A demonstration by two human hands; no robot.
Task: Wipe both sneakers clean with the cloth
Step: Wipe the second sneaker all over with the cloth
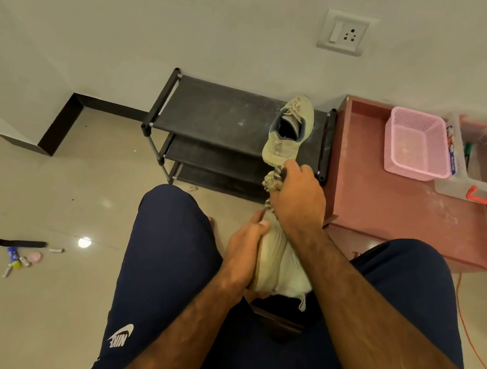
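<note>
One beige sneaker [288,131] rests on the top shelf of a black shoe rack [215,111], its heel toward me. A second pale sneaker [281,271] sits between my knees; my left hand [244,247] grips its left side. My right hand [297,201] is closed around a striped, crumpled cloth [272,180] and presses it at the toe end of the held sneaker, just below the heel of the shelf sneaker. Most of the cloth is hidden under my fingers.
A reddish wooden tray-like table [404,213] stands right of the rack, holding a pink basket [416,144] and a clear box [475,173]. Small items [21,256] lie on the tiled floor at left. An orange cord [471,335] runs along the right.
</note>
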